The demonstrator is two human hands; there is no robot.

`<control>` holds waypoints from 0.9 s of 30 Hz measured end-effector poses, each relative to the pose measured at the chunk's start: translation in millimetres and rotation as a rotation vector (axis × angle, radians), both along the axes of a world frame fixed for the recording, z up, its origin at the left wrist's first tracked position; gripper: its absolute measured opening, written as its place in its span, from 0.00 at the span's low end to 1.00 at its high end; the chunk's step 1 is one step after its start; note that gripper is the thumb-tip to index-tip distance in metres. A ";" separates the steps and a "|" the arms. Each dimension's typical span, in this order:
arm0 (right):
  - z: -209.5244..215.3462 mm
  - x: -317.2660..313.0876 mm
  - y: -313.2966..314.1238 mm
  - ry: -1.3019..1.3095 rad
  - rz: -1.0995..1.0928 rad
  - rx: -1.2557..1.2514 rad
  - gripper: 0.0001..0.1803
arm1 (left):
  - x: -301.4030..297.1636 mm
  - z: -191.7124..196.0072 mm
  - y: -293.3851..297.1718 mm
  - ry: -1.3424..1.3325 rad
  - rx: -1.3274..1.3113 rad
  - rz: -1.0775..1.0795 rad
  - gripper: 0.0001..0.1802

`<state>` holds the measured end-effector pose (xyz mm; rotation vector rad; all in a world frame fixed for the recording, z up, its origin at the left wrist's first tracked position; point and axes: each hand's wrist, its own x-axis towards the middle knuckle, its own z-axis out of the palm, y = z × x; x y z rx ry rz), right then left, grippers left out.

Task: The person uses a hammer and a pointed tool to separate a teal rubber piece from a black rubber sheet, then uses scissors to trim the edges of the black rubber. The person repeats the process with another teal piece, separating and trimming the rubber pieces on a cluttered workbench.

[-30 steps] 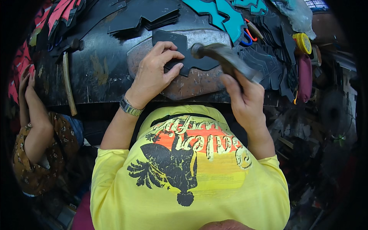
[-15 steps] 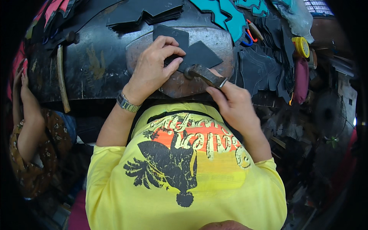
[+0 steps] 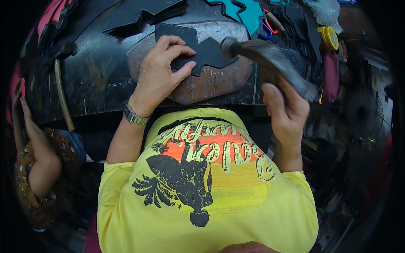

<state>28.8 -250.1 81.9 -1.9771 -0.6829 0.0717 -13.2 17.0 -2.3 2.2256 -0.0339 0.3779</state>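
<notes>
A dark grey cut leather piece (image 3: 211, 55) with a notched outline lies on a worn, brownish slab (image 3: 219, 84) on the bench. My left hand (image 3: 163, 67) grips its left part, fingers curled over the top and thumb near the lower edge; what is under the fingers is hidden. In my right hand (image 3: 289, 103) is a hammer (image 3: 263, 57), raised to the right of the piece. Its round face points left, apart from the leather, and the tool is smeared by motion. The handle is mostly hidden behind the head and fist.
Stacked dark pieces (image 3: 145, 14) and teal pieces (image 3: 244, 17) lie at the back. Scissors with orange and blue handles (image 3: 267, 30) and a yellow round tape (image 3: 328, 38) are on the right. Another hammer (image 3: 61, 90) rests at left, near another person's arm (image 3: 42, 147).
The hammer has lifted off the lower right edge of the leather piece and swung up to the right with my right hand. My left hand keeps its grip. The whole view has shifted slightly.
</notes>
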 end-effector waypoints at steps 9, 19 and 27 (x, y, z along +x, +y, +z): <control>-17.4 2.9 -6.0 0.034 -0.036 -0.279 0.22 | 0.0 11.9 9.5 0.015 0.001 -0.060 0.12; -45.5 32.2 -34.5 -0.001 -0.196 -0.344 0.17 | 23.4 14.4 62.8 0.029 0.397 -0.296 0.30; -64.5 47.6 -37.3 -0.425 -0.415 -0.498 0.21 | 26.1 12.2 66.8 -0.010 0.212 -0.265 0.24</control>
